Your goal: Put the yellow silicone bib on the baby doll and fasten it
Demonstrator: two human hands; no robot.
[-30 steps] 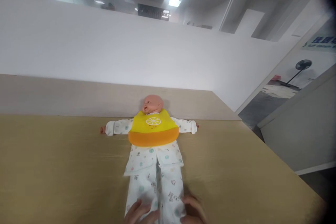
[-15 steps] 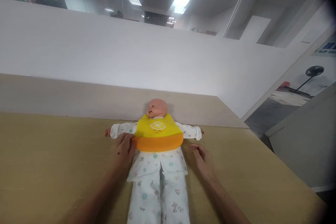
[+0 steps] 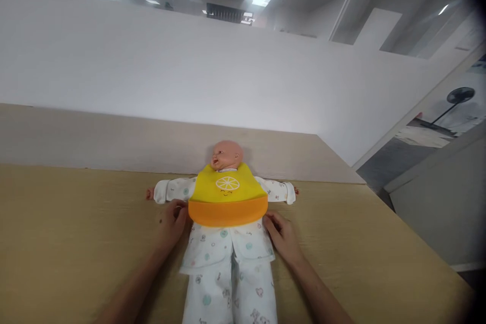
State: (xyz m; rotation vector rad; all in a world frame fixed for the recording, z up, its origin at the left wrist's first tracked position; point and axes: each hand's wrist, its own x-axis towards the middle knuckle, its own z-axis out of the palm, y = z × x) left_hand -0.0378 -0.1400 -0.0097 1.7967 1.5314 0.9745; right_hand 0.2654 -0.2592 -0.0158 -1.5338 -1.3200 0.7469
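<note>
Left hand (image 3: 173, 224) and right hand (image 3: 281, 237) at lower corners of bib (image 3: 228, 211), doll (image 3: 224, 248) lying lengthwise between them; grip unclear.

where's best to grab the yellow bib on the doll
Probably pinch the orange lower band of the yellow bib near its two corners, coming from the near side: that edge lies loose over the pajama top, and the left hand and right hand sit right beside it.

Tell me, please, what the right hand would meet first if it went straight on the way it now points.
Most likely the orange lower band of the doll's bib: the right hand points up and inward at it, with the fingertips very near its edge, though depth is hard to judge.
</note>
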